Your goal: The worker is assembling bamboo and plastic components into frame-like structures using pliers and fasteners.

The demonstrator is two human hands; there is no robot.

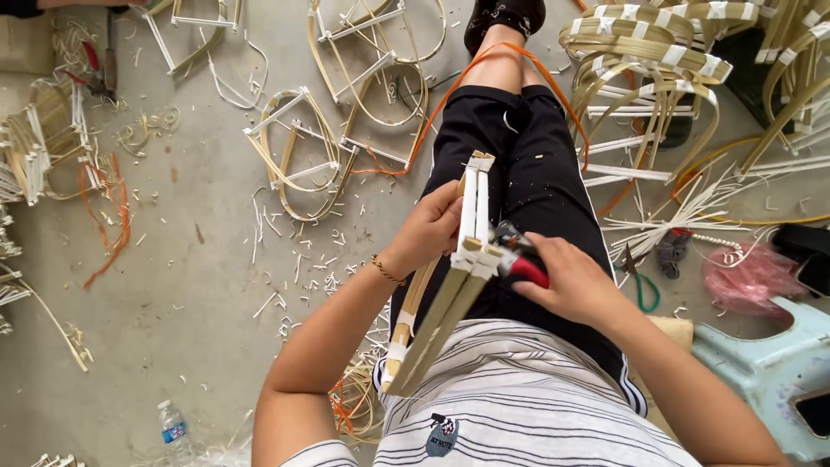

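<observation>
A flat frame of pale bamboo strips bound with white bands (450,285) lies edge-up across my lap. My left hand (428,227) grips it near its upper end, thumb and fingers wrapped around the strips. My right hand (571,278) holds red-handled pliers (521,259), whose jaws touch the frame's white-bound corner. I sit with black trousers and a striped shirt, one leg stretched out over the concrete floor. An orange strip (484,73) loops over that leg.
Finished looped bamboo frames (298,151) lie scattered on the floor ahead, with a stack (657,52) at the upper right. Offcuts litter the concrete. A pale blue plastic stool (769,363) stands at right, a water bottle (173,425) at lower left, green-handled scissors (644,290) beside my thigh.
</observation>
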